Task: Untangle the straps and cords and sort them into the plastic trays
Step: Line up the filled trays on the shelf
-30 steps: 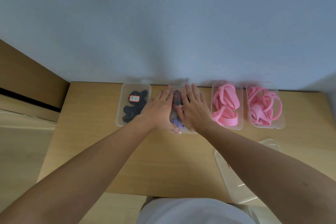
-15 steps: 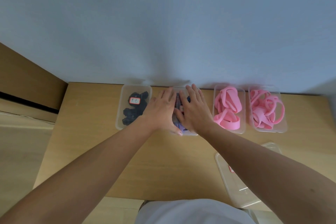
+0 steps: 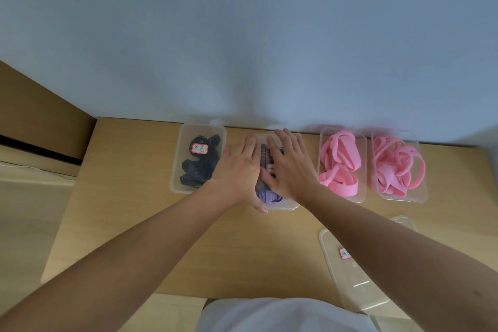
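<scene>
Left hand [image 3: 237, 170], right hand [image 3: 292, 170] stay flat on tray [image 3: 285, 206].

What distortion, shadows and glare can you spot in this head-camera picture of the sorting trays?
Head view: the wide-angle lens swells the forearms toward the bottom corners; soft, even light casts a faint shadow on the wall above the left hand and right hand; small glints mark the clear lid; the leftmost tray's label is too small to read.

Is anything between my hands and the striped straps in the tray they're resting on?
Probably a clear lid: a red-edged label sits above the striped straps, between the left hand and right hand, both flat on the tray. Nothing else visible intervenes.
</scene>
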Demonstrator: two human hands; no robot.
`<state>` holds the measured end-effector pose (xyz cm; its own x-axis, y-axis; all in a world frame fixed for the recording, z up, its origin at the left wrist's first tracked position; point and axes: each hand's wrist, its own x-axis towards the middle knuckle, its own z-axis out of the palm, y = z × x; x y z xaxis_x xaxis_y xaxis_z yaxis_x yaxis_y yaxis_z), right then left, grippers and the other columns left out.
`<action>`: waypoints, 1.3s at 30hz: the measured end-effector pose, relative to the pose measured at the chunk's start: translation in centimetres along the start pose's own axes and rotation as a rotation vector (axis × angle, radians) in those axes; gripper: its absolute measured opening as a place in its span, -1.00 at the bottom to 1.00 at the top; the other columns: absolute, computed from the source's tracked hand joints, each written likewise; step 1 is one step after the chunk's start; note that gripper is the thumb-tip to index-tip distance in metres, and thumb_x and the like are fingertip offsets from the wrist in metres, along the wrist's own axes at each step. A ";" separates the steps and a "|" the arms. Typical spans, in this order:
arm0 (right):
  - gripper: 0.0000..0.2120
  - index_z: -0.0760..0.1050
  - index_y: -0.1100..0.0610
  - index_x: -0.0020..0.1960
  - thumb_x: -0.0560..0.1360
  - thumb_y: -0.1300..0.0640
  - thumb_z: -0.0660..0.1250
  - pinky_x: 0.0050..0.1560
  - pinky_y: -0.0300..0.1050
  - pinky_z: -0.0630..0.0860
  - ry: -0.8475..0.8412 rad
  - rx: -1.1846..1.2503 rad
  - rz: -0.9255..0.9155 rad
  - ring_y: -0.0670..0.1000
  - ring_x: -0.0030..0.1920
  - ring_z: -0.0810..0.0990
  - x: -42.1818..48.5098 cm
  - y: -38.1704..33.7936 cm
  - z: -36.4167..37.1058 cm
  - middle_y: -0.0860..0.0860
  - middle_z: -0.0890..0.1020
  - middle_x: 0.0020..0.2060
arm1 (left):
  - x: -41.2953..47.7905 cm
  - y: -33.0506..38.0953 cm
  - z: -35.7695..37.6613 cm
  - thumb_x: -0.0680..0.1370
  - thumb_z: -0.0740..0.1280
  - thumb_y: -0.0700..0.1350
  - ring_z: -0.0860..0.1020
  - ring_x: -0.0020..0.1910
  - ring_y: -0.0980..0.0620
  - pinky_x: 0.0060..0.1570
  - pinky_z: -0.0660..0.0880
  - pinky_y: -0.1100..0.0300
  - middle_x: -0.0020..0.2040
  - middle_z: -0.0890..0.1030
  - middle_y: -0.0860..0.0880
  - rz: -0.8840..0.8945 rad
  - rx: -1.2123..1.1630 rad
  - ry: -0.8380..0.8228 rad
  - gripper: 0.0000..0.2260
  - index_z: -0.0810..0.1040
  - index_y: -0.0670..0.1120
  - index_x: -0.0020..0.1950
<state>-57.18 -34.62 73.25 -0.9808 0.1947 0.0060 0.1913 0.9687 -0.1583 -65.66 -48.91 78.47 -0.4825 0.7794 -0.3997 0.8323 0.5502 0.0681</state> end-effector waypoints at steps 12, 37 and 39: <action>-0.28 0.36 0.26 0.48 0.56 -0.27 0.10 0.50 0.32 0.18 -0.016 -0.025 -0.026 0.23 0.54 0.25 -0.2 -0.2 0.1 0.20 0.39 0.48 | -1.2 1.0 1.5 0.22 0.48 0.39 -0.17 0.65 -0.15 0.58 0.04 -0.18 0.66 -0.19 -0.18 0.006 0.008 -0.032 0.31 -0.15 -0.25 0.65; -0.35 0.23 0.12 0.57 0.61 -0.24 0.01 0.43 0.42 0.20 -0.154 -0.035 -0.114 0.21 0.58 0.15 0.2 -0.2 -0.5 0.07 0.28 0.55 | -0.8 0.6 1.6 0.32 0.50 0.00 0.51 0.34 -0.07 0.28 0.51 0.05 0.42 0.44 0.02 -0.249 -1.082 0.081 -0.14 0.22 0.05 0.58; -0.35 0.25 0.12 0.56 0.61 -0.24 0.00 0.39 0.37 0.26 -0.151 -0.033 -0.109 0.21 0.57 0.17 0.2 -0.2 -0.4 0.07 0.30 0.54 | -0.6 0.3 1.0 0.49 0.39 -0.22 0.59 0.21 -0.13 0.06 0.62 0.00 0.36 0.50 -0.02 -0.387 -1.357 0.052 -0.36 0.31 -0.02 0.55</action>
<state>-57.37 -34.73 73.65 -0.9898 0.0653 -0.1269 0.0822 0.9878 -0.1324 -64.87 -49.48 77.84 -0.6507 0.5087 -0.5638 -0.2451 0.5620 0.7900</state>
